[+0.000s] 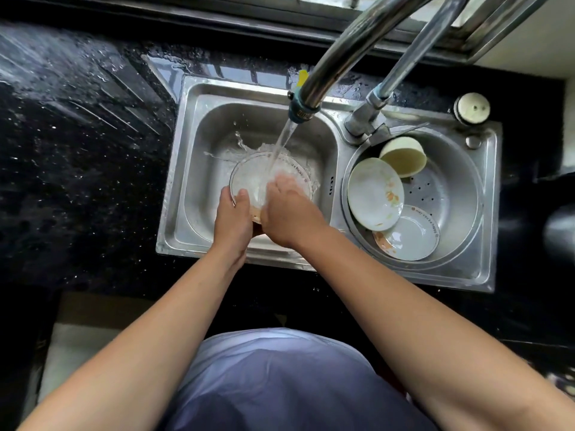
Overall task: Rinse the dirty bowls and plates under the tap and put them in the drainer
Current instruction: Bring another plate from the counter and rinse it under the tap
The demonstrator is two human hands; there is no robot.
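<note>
A white bowl [249, 175] with a printed rim is tilted in the left sink basin [199, 132], and water from the tap [300, 112] streams into it and splashes. My left hand [233, 219] grips the bowl's near left rim, thumb inside. My right hand [286, 209] rests inside the bowl on its right side, fingers spread against the wet surface. In the round metal drainer [448, 194] on the right lean a flower-patterned white plate [373, 191], a white bowl with lettering [410, 234] and an overturned cream bowl [404, 157].
Wet black speckled countertop [77, 135] surrounds the steel sink. A second tap pipe [373, 110] rises between the basins. A small round white-topped container [471, 108] stands behind the drainer. A window frame runs along the back.
</note>
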